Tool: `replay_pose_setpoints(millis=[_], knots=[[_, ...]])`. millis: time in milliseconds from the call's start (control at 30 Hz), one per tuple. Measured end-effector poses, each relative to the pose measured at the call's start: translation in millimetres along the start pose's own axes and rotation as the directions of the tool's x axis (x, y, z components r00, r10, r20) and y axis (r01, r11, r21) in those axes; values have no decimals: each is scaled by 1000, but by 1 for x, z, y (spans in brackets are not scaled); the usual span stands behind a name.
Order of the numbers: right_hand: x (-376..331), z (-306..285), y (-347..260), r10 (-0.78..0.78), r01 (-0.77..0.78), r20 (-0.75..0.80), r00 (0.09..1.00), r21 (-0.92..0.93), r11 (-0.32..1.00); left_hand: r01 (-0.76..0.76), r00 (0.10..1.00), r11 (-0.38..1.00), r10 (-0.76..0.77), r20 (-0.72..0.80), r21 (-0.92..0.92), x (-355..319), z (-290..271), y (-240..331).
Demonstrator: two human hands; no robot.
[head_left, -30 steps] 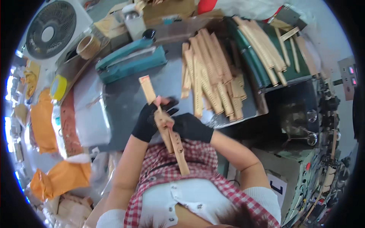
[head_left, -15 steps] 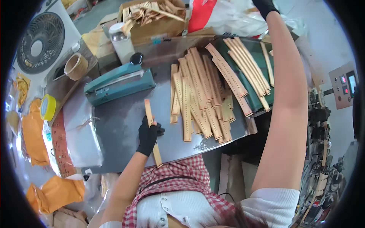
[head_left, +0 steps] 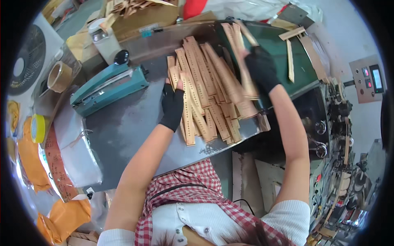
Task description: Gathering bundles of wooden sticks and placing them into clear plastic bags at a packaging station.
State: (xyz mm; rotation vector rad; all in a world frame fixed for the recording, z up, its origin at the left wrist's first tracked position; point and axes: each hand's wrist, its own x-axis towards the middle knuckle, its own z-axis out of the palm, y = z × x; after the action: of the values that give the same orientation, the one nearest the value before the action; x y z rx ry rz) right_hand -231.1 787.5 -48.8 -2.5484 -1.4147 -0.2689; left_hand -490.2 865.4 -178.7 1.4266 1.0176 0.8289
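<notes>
A pile of long flat wooden strips (head_left: 207,92) with rows of small holes lies on a grey metal tabletop (head_left: 123,131). My left hand (head_left: 172,104), in a black fingerless glove, rests on the left side of the pile, fingertips on a strip. My right hand (head_left: 260,69), also in a black glove, grips a bundle of strips (head_left: 242,78) at the pile's far right, over a green machine bed (head_left: 273,39).
A teal heat sealer (head_left: 108,88) stands left of the pile. Tape rolls (head_left: 57,76), a white jar (head_left: 102,39), a fan (head_left: 24,65) and a cardboard box of strips (head_left: 135,14) lie at the back left. Orange bags (head_left: 28,160) are at the left, a control panel (head_left: 369,80) at the right.
My left hand has let go of the single strip it held and moved onto the pile. My right hand has come down from the far edge and closed on a bundle of strips.
</notes>
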Motion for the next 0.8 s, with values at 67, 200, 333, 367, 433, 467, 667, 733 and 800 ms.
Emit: replay_pose_setpoints(millis=[67, 200, 333, 367, 433, 467, 667, 733, 800], knots=[[-24, -4, -49, -214, 212, 18, 977, 74, 974, 71, 997, 997, -70, -33, 21, 5, 8, 10], [-23, -9, -75, -445, 453, -96, 890, 285, 845, 211, 975, 972, -203, -87, 104, 13, 17, 22], [31, -4, 28, 5, -54, -250, 968, -187, 981, 50, 993, 936, -9, -118, 347, 13, 25, -10], [42, 7, 88, 57, -194, -368, 928, -346, 918, -62, 990, 915, 108, -93, 398, 12, 31, -17], [39, -8, 136, 457, -453, -39, 888, -228, 862, -124, 974, 886, 196, -118, 447, 15, 26, -21], [35, -13, 135, 453, -449, -41, 891, -231, 863, -78, 989, 929, 118, -90, 362, 19, 17, -21], [-28, -23, 10, -113, 126, -58, 992, 312, 942, 32, 991, 961, 4, -132, 276, 39, -16, -41], [-57, -25, -49, -216, 230, -85, 973, 444, 866, 17, 990, 984, 8, -140, 176, 44, -24, -47], [-70, -14, -78, -222, 225, -58, 973, 436, 872, 127, 986, 985, -138, -91, -115, 44, -35, -37]])
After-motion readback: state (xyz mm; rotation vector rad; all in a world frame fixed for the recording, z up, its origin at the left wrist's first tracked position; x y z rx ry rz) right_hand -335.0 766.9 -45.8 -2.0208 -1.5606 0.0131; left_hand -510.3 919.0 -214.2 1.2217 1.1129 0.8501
